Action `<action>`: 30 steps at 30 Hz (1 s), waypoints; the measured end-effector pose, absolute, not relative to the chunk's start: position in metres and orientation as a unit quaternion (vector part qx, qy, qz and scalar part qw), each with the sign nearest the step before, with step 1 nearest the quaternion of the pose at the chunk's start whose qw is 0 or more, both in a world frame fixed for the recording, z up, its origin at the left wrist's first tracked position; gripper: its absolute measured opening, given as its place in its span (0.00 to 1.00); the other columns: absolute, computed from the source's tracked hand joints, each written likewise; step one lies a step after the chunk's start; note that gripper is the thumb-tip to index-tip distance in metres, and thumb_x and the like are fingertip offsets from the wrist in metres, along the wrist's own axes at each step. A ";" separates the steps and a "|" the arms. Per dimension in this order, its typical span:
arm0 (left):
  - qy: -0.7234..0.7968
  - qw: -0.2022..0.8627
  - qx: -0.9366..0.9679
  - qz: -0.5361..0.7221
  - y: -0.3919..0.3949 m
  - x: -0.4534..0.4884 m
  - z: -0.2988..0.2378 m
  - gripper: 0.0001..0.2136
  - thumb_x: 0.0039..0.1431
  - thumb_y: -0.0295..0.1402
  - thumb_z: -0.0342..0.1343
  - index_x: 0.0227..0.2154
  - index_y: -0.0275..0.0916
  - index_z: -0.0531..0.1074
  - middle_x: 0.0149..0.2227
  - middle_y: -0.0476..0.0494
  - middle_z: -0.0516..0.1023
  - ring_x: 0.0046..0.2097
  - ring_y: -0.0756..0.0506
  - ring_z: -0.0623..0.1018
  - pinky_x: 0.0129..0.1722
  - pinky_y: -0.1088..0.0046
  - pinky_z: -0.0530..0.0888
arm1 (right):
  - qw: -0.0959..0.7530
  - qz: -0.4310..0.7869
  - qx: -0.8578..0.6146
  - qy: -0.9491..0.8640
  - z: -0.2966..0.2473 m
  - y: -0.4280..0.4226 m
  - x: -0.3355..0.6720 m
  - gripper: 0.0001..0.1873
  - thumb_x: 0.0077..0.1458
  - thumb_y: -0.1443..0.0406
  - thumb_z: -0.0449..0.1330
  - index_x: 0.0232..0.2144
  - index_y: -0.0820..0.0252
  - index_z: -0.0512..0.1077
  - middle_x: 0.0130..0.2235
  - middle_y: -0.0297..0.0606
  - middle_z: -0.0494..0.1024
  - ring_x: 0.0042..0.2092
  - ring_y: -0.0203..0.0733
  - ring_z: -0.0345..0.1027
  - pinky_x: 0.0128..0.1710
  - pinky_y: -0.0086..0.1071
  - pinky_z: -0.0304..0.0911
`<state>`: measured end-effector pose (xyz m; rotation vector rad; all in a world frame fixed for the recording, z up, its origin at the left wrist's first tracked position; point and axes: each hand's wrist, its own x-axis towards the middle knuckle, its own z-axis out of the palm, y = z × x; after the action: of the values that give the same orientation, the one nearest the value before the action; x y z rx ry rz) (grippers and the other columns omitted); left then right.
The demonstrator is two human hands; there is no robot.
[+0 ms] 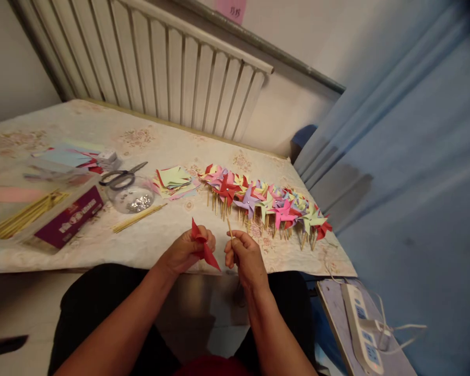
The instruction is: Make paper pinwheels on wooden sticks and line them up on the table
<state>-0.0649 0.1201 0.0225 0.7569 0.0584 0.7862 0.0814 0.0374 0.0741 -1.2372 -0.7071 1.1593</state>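
Above the table's front edge, my left hand (191, 249) pinches a folded red paper pinwheel (209, 256) at its middle. Just to the right, my right hand (244, 255) has its fingers closed on a thin wooden stick (230, 227), whose tip points up and away from me. The stick and the pinwheel are apart. Beyond my hands stand many finished paper pinwheels (284, 211) on sticks, in red, pink, purple, green and yellow. A clear round dish (131, 201) of small metal pins sits to the left, with a few loose sticks (139, 218) in front of it.
Black-handled scissors (121, 177) rest by the dish, and a stack of cut paper (174, 178) lies behind. A purple-labelled box (70, 216) with more sticks is at left. A radiator (188, 68) lines the wall. A power strip (362, 326) lies right of the table.
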 end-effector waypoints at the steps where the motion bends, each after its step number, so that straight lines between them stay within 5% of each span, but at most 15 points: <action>1: 0.026 0.853 0.358 0.379 0.114 -0.063 0.028 0.12 0.47 0.30 0.69 0.25 0.38 0.69 0.25 0.50 0.70 0.30 0.48 0.71 0.33 0.71 0.65 | 0.607 0.507 -0.529 -0.307 0.076 0.034 0.082 0.14 0.48 0.61 0.60 0.38 0.61 0.68 0.22 0.27 0.73 0.16 0.29 0.62 0.15 0.22 0.53; 22: 0.038 0.839 0.345 0.419 0.053 -0.067 0.070 0.12 0.46 0.29 0.69 0.22 0.38 0.68 0.23 0.52 0.66 0.28 0.51 0.67 0.32 0.71 0.63 | 0.582 0.545 -0.479 -0.367 0.103 -0.028 0.067 0.10 0.49 0.61 0.60 0.32 0.61 0.70 0.23 0.27 0.71 0.17 0.27 0.58 0.16 0.23 0.47; 30: 0.054 0.835 0.336 0.433 0.049 -0.069 0.074 0.16 0.49 0.35 0.69 0.20 0.37 0.66 0.22 0.53 0.63 0.26 0.52 0.64 0.30 0.72 0.63 | 0.566 0.536 -0.478 -0.404 0.105 -0.035 0.061 0.14 0.53 0.61 0.58 0.41 0.59 0.71 0.20 0.24 0.68 0.15 0.26 0.48 0.17 0.24 0.43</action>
<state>-0.0692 0.0488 0.0735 0.7110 0.1135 0.9160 0.0609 -0.0345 0.1052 -1.1244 -0.9509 1.2590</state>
